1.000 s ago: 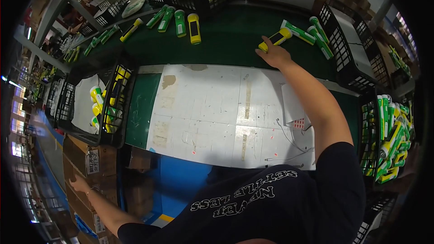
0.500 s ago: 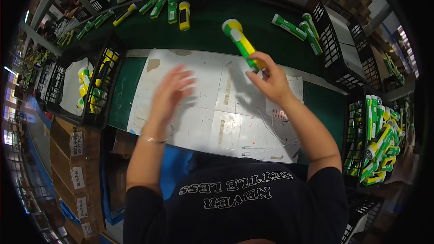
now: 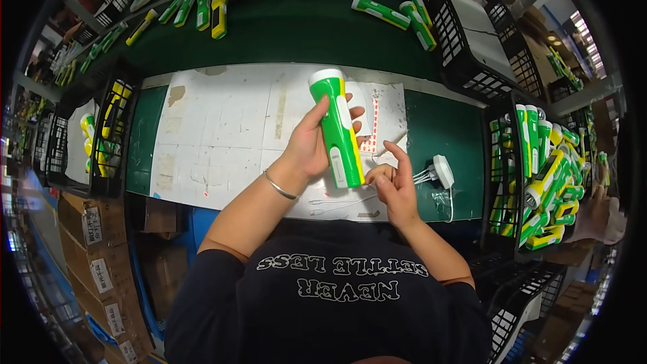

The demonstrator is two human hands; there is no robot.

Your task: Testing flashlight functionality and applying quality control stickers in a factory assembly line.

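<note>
A green and yellow flashlight [image 3: 337, 135] with a white head is in my left hand [image 3: 309, 143], head end pointing away from me. My left fingers wrap round its body, with the thumb on the green side. Close by the flashlight's near end is my right hand [image 3: 399, 194], its index finger stretched out and the other fingers partly bent. Whether its fingertips touch the flashlight is hard to tell. Beneath both hands lies a worn white board [image 3: 222, 128]. Right of my right hand sits a white charger block [image 3: 442, 172] with several cables.
A black crate [image 3: 502, 189] heaped with flashlights stands at the right, another black crate [image 3: 101, 185] at the left. More flashlights [image 3: 381, 12] lie on the green bench [image 3: 290, 27] at the far side. Another person's hand [image 3: 603, 219] shows at the right rim.
The flashlight has come nearer and passed from my right hand to my left. My right hand has let go and moved down beside its near end. The view has shifted right.
</note>
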